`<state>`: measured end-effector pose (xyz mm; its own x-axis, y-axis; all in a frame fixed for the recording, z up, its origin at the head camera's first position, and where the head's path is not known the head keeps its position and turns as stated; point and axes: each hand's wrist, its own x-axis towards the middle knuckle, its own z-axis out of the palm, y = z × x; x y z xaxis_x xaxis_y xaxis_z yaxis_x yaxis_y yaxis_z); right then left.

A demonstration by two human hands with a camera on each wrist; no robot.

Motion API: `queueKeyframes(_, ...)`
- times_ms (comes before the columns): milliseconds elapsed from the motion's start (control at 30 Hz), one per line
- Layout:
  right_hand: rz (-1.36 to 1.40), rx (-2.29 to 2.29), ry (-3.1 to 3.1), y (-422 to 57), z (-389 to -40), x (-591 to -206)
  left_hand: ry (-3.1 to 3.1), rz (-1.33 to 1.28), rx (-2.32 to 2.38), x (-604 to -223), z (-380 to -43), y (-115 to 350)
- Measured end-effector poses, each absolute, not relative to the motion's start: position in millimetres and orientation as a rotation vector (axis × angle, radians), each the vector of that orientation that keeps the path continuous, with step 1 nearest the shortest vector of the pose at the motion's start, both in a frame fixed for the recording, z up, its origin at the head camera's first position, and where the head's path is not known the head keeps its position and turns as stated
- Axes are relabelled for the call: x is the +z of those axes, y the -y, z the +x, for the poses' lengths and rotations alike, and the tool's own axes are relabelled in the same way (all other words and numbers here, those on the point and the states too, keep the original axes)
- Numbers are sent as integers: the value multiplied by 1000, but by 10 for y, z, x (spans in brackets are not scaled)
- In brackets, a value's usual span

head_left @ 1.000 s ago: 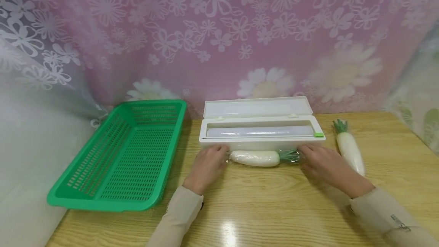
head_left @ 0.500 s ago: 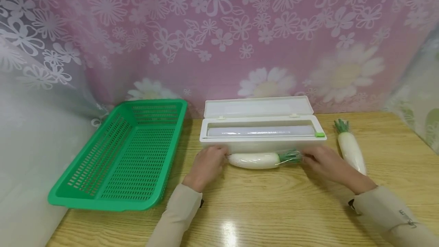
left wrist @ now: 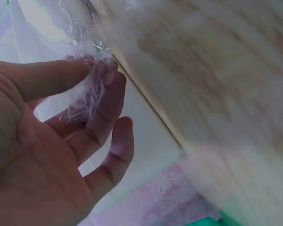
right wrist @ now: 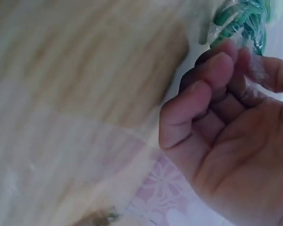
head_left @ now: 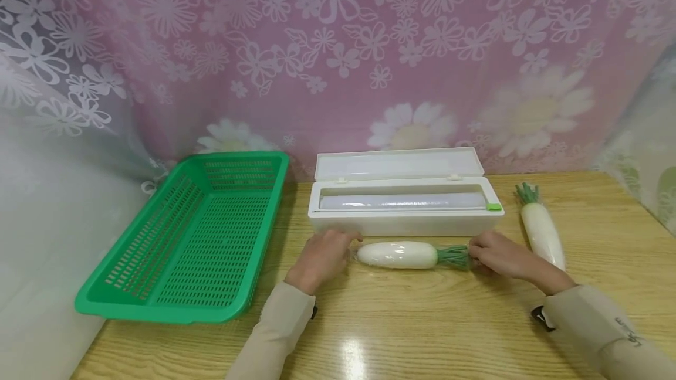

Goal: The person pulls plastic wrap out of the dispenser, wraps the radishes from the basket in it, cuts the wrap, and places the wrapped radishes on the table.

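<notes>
A white radish [head_left: 397, 255] with green stalks, wrapped in clear cling film, lies crosswise between the two hands in the head view. My left hand [head_left: 323, 258] pinches the bunched cling film [left wrist: 87, 92] at the radish's root end between thumb and fingers. At the stalk end, my right hand [head_left: 500, 255] pinches the film, and the green stalks [right wrist: 245, 21] show beyond the fingertips in the right wrist view. Just behind the radish stands a white cling film dispenser [head_left: 406, 225], lid up, with a film roll [head_left: 401, 201] inside.
A second white radish [head_left: 543, 233] lies to the right of the dispenser, close to my right forearm. On the left stands a green plastic basket [head_left: 211, 251] with slotted walls. A pink flowered curtain [head_left: 338, 75] hangs behind the wooden table [head_left: 412, 327].
Both hands have drawn the wrapped radish slightly nearer, away from the dispenser, so a gap shows between them. The dispenser, basket and second radish stay put.
</notes>
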<state>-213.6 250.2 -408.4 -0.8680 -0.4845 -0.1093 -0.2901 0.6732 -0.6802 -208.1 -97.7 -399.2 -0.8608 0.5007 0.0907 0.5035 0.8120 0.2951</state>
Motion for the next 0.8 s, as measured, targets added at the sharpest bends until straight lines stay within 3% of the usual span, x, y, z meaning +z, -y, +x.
queueKeyframes(400,-957,-706,-2790,-2546,-2069,-4095,2951,-977,-352,-4032,-2028,999)
queueKeyframes(800,-1031,-517,-2950,-2487,-2035,-4096,2952,-966,-374,-4029,-2078,954)
